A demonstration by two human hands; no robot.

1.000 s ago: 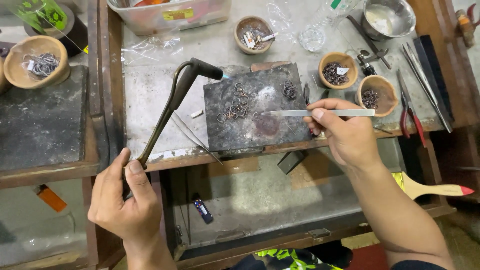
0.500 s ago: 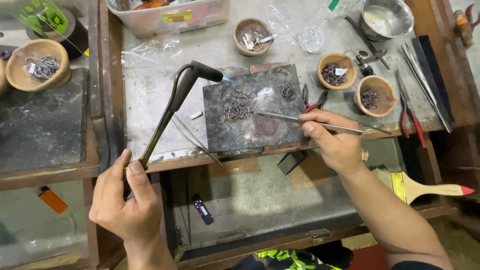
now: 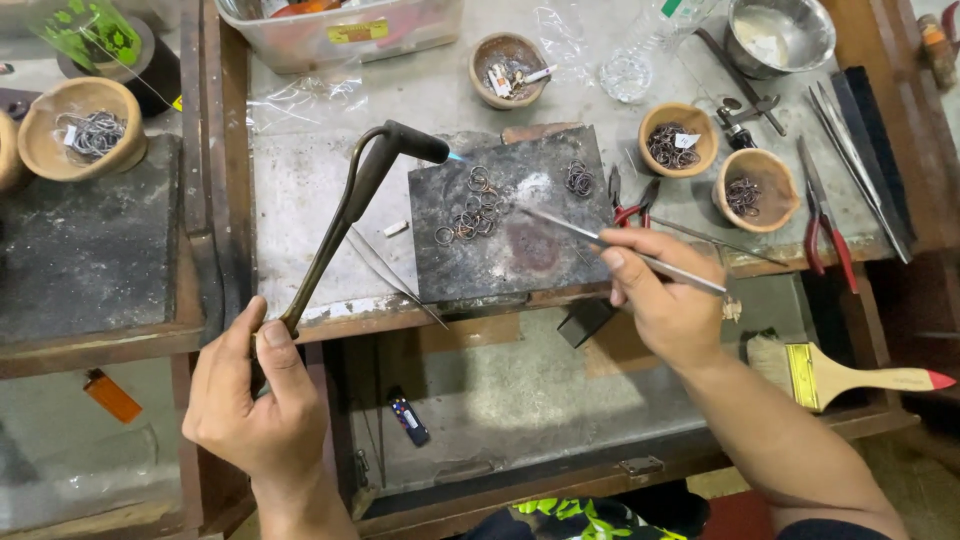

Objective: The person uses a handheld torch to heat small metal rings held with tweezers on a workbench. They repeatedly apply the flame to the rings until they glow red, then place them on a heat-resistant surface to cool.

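Tweezers (image 3: pixel 620 245) now angle toward rings (image 3: pixel 470 215).

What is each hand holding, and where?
Left hand grips the curved metal blowtorch by its lower handle end; right hand pinches long steel tweezers near their rear half.

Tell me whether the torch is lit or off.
Lit: a small blue flame shows at the nozzle of the torch, held by the left hand, pointing at the rings.

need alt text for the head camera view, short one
Seen from above, the left hand holds a torch aimed at small metal rings on a dark slab; the right hand points tweezers at them.
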